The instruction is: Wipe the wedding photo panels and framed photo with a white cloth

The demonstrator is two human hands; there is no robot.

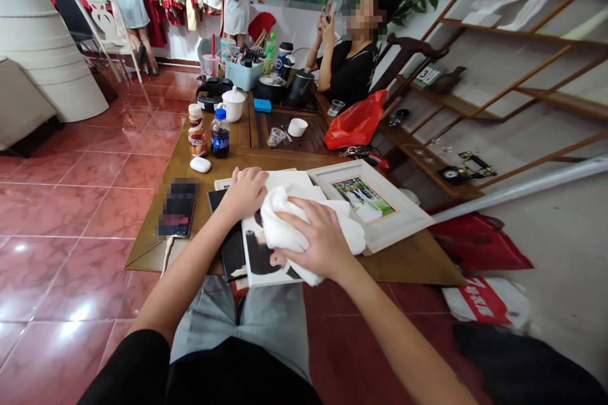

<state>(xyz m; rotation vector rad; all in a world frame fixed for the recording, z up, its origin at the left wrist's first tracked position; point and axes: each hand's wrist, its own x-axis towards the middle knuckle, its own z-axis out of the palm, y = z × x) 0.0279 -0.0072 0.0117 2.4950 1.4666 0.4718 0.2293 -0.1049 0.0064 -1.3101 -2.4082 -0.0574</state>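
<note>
My right hand (320, 237) is closed over a bunched white cloth (284, 228), pressing it against a photo panel (266, 259) that has a white border and dark hair in its picture. My left hand (244, 191) lies flat near the panel's far left edge, fingers stretched out and holding nothing. A black flat folder or frame (232, 247) sticks out beneath the panel on the left. To the right leans a white-framed photo (375, 202) with a green outdoor picture, partly covered by the cloth. Part of the panel's picture is hidden under the cloth and my right hand.
On the wooden table (142, 247) lie a phone (178, 207) with a cable, a white case (200, 165), two bottles, a lidded cup (232, 104) and a red bag (356, 121). A seated person (351, 69) is across; shelves (475, 107) stand right.
</note>
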